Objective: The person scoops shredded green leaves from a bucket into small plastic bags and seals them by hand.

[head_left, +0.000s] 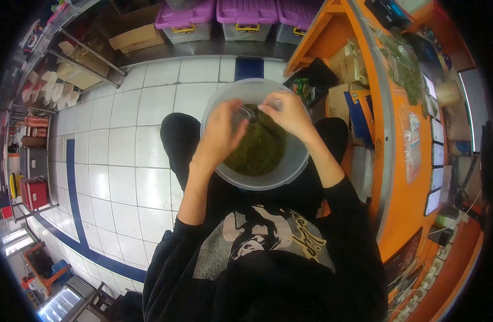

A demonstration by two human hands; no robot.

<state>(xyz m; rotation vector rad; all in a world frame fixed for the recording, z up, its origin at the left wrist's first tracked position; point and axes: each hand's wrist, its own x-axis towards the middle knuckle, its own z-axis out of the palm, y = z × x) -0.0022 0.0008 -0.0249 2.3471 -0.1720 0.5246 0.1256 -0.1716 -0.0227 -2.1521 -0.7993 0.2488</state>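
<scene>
Between my knees stands a round, translucent tub [294,174] with loose green plant matter [257,155] in its lower part. Over the tub's left side is my left hand [220,126], its fingers bent and the thumb apart from them, beside a small clear round object [247,112]. My right hand [285,111] is over the upper right of the tub, fingers curled in and pinched near the same clear object. What exactly lies between the right fingertips is too small to make out. A dark shape, perhaps a shadow or utensil, shows below the fingers.
Purple-lidded boxes [247,13] line a shelf at the top. At my right runs an orange counter [399,196] with plastic bags and phones. Below it are a black bin [321,78] and cardboard. Red and grey boxes [34,193] sit on a rack at the far left.
</scene>
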